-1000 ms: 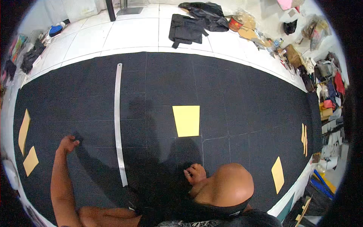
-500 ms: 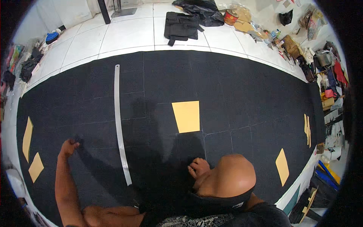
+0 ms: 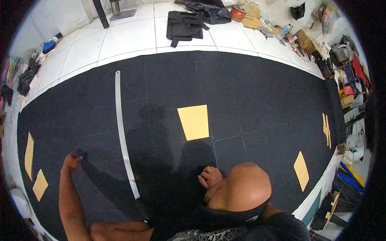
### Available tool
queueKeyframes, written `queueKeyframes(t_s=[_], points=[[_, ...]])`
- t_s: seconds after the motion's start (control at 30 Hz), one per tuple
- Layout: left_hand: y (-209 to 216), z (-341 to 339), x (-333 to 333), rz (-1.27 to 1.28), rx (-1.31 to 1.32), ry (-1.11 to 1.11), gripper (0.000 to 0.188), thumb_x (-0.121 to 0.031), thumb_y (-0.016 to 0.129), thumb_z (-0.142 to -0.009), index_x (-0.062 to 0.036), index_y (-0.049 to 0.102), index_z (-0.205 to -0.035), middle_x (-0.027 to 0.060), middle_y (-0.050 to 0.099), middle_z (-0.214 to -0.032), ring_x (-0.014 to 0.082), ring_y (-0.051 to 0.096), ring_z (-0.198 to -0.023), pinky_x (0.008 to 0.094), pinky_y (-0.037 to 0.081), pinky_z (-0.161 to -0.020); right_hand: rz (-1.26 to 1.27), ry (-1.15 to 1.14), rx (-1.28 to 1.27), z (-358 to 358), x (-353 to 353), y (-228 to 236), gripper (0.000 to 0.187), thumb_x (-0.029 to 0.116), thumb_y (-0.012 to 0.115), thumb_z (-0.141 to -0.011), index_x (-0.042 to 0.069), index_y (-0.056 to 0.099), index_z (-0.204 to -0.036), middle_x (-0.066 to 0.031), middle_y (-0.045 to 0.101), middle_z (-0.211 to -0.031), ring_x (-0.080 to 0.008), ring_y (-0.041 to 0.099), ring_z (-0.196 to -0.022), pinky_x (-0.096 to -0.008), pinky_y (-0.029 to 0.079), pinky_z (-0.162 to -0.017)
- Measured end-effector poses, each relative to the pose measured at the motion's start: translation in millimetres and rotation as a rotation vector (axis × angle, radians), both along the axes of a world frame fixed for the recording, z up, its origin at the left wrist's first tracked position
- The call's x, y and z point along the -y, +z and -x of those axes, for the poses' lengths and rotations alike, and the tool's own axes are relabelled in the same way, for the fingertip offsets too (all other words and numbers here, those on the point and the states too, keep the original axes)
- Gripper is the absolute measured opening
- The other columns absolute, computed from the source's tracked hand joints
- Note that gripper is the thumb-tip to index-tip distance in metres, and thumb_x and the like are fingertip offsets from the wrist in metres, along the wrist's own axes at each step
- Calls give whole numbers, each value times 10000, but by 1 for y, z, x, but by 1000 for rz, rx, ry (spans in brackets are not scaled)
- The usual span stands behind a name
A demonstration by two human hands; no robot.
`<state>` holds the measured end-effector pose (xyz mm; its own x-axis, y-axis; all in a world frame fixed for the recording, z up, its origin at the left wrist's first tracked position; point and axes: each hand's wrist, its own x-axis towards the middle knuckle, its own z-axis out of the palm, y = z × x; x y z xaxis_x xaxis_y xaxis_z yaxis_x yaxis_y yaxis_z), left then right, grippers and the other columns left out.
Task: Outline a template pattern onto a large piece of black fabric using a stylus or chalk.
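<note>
My left hand [image 3: 72,160] presses curled fingers flat, pinning the black fabric [image 3: 249,92] left of the long ruler [image 3: 122,136]; my right hand [image 3: 210,176] closes in a loose fist, apparently marking lines.

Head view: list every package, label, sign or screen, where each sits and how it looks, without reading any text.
Round tin: far floor beside the dark clothes, red with a pale lid.
Brown cardboard box: far right among the clutter, open-topped.
Small bottle: left of that box, label too small to tell.
No signs or screens visible.
</note>
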<state>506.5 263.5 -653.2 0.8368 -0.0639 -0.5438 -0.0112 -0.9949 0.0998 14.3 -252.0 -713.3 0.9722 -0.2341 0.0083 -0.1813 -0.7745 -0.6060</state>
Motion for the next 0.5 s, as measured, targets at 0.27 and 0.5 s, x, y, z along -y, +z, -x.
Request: queueKeyframes(t_s=[0.27, 0.5], points=[[-12, -2, -8, 81, 40, 19, 508, -283, 771, -867, 90, 662, -1194, 256, 734, -1109, 368, 718, -1003, 462, 542, -863, 31, 6, -15, 0, 0, 1, 144, 209, 759, -867, 78, 699, -858, -89, 590, -933, -299, 599, -853, -436, 469, -765], [-14, -7, -15, 109, 15, -30, 478, -294, 776, -848, 71, 695, -1146, 256, 739, -1042, 357, 723, -971, 470, 534, -801, 36, 11, 24, -2, 0, 1, 148, 213, 752, -868, 76, 700, -842, -92, 595, -927, -302, 598, -844, -441, 469, -759]])
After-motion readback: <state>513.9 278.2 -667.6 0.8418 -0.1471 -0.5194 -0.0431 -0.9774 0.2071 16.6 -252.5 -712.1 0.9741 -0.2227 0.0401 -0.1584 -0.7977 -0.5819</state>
